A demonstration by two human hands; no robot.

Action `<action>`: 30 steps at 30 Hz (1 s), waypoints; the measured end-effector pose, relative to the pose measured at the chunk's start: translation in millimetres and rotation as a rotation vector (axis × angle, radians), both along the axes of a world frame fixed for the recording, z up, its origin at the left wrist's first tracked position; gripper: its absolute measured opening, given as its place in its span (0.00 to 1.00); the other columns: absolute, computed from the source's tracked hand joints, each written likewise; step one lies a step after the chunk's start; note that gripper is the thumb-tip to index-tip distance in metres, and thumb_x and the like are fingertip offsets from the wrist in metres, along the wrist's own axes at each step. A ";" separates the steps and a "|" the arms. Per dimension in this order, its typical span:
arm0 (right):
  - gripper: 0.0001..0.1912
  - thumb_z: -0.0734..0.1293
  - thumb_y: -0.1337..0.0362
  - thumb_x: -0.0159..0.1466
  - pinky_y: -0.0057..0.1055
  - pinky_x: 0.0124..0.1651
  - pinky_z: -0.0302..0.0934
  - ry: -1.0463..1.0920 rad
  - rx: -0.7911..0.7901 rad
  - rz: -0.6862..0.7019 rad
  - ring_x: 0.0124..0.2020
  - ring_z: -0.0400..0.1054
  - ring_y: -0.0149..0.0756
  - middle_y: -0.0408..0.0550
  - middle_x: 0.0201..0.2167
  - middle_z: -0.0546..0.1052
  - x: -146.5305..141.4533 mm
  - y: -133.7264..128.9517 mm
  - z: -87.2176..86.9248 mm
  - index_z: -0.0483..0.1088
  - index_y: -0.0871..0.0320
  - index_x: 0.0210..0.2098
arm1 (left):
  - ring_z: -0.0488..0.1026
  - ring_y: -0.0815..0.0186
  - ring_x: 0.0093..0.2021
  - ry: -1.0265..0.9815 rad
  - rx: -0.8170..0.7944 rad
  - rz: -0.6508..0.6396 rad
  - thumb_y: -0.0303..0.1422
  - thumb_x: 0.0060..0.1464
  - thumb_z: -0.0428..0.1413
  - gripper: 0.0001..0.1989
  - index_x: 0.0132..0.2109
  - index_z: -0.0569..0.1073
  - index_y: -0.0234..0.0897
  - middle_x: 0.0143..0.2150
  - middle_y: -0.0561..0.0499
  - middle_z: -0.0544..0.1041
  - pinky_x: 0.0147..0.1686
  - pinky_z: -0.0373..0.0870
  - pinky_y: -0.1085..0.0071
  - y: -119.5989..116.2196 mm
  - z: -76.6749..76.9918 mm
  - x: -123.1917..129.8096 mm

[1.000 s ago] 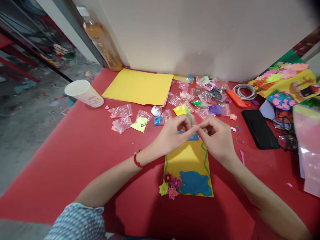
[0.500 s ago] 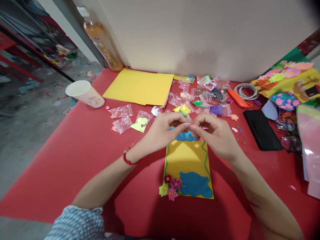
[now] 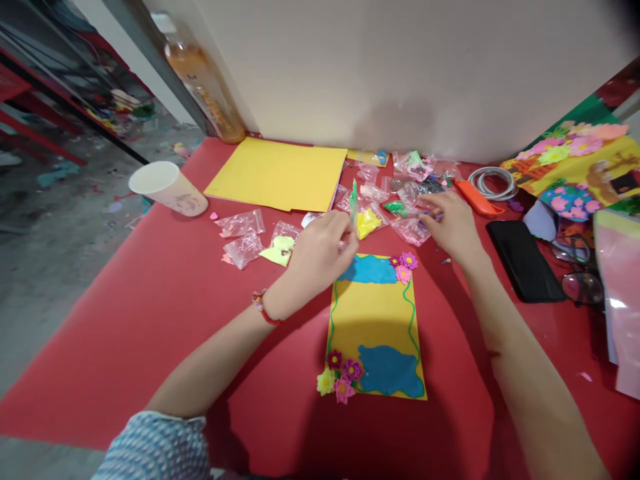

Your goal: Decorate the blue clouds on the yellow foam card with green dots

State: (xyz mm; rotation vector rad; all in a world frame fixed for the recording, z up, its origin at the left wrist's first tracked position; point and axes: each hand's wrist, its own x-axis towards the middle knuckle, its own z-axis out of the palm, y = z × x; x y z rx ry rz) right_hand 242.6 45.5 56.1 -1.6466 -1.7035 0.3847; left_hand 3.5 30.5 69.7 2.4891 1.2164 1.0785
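Nearest lies the yellow card [image 3: 373, 317], flat on the table, with clay flowers [image 3: 343, 389] clustered at its near left corner and a blue clay patch [image 3: 390, 370] beside them. The card looks light and bendy, so it probably handles best by its plain edges; the thin petals seem soft and easily squashed (the ones overhanging the corner most of all). Wavy green lines run up both sides to another blue patch [image 3: 371, 270] and more flowers [image 3: 404, 267] at the far end.

Above that far end, the left hand [image 3: 323, 257] has thumb and fingers pinched together on a small clear bag with green in it [image 3: 354, 200], held upright. It should weigh almost nothing, limp and a little slippery, so the top edge or a corner gives the surest hold. The right hand [image 3: 453, 227] reaches over the scattered bags [image 3: 413, 230], thumb and fingers apart; whether it touches the purple one beneath cannot be told.

The red tabletop [image 3: 150, 333] looks smooth. Farther off are yellow sheets [image 3: 280, 173], a tilted paper cup [image 3: 170, 189] and, to the right, a black phone [image 3: 525, 260]. A bottle [image 3: 203, 87] stands by the pale wall [image 3: 325, 73]; beyond the table's left edge, scraps litter the grey floor [image 3: 30, 280].
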 end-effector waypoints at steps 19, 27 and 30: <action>0.12 0.73 0.59 0.48 0.30 0.21 0.54 0.563 -0.190 0.030 0.17 0.59 0.27 0.40 0.15 0.69 -29.8 -31.1 27.5 0.67 0.55 0.16 | 0.70 0.70 0.23 -0.330 -0.519 0.134 0.22 0.47 0.53 0.18 0.47 0.65 0.36 0.29 0.54 0.74 0.27 0.66 0.72 31.4 -5.0 -11.8; 0.11 0.69 0.66 0.54 0.29 0.25 0.55 0.292 0.010 0.048 0.22 0.61 0.29 0.41 0.19 0.69 -71.7 -65.0 35.3 0.65 0.56 0.18 | 0.73 0.69 0.31 -0.541 -0.603 -0.341 0.30 0.53 0.56 0.03 0.31 0.70 0.36 0.30 0.51 0.75 0.33 0.71 0.73 -16.4 12.0 21.8; 0.10 0.69 0.66 0.54 0.29 0.25 0.56 0.313 -0.015 0.095 0.21 0.61 0.28 0.40 0.18 0.69 -72.4 -68.8 37.9 0.66 0.56 0.19 | 0.71 0.70 0.29 -0.610 -0.647 -0.349 0.29 0.53 0.56 0.05 0.29 0.70 0.36 0.28 0.52 0.74 0.30 0.70 0.73 -15.9 11.4 21.5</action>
